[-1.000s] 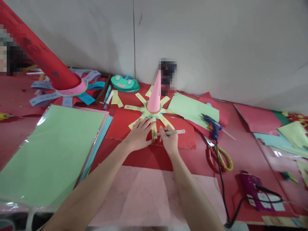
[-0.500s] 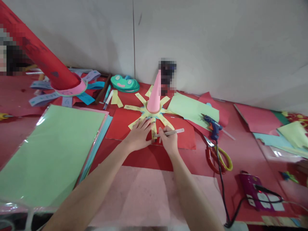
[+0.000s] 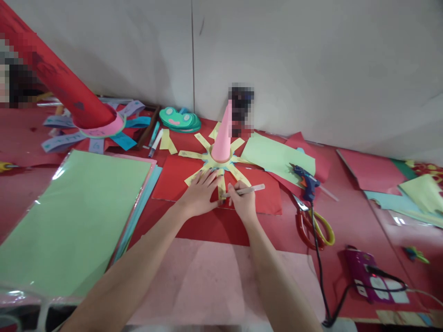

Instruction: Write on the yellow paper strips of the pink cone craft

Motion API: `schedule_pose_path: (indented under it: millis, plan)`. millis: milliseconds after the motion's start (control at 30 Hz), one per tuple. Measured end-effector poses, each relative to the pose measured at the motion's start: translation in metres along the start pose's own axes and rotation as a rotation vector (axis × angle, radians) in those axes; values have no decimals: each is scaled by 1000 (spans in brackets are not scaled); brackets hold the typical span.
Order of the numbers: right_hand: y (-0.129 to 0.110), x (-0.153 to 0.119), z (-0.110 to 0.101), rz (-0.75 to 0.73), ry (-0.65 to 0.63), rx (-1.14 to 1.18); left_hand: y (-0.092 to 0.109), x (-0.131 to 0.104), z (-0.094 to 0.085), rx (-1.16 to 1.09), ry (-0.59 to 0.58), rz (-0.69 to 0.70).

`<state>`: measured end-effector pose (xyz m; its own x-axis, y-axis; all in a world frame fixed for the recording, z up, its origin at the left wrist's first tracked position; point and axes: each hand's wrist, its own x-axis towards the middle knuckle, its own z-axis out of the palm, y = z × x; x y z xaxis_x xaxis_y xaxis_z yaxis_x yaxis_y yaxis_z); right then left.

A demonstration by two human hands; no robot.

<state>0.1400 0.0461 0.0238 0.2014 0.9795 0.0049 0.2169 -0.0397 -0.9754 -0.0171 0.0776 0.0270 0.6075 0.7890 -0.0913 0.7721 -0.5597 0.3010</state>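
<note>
My right hand (image 3: 243, 201) grips a pale pen (image 3: 252, 189), its tip at a yellow paper strip (image 3: 222, 184). Spread flat, my left hand (image 3: 198, 195) presses beside that strip on the lower edge of a paper craft. Yellow strips fan out from the craft's round base, and a pink paper cone (image 3: 222, 140) stands upright in its middle. Underneath lies a red card (image 3: 266, 193). Small marks show on some strips; too small to read.
To the right are a blue glue gun (image 3: 309, 183) with a cord, scissors (image 3: 320, 230) and a purple box (image 3: 367, 272). Left lie green paper sheets (image 3: 79, 216) and a red tube (image 3: 69, 83) with paper strips around its base. Green frog cutouts (image 3: 180, 121) sit by the wall.
</note>
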Motion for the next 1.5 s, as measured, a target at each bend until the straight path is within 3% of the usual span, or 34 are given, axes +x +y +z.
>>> schedule_pose_path:
  millis: [200,400,733,1267,1500]
  plan:
    - [0,0,-1,1,-4,2,-1,0,2,2,44,19]
    - [0,0,-1,15,2,-8,-1,0,1,1,16,10]
    - [6,3,-2,0,83,62,-1,0,0,-24,24,8]
    - [0,0,0,21,8,-14,-2,0,1,-21,26,19]
    - [1,1,-1,17,38,6,-1,0,1,-25,24,13]
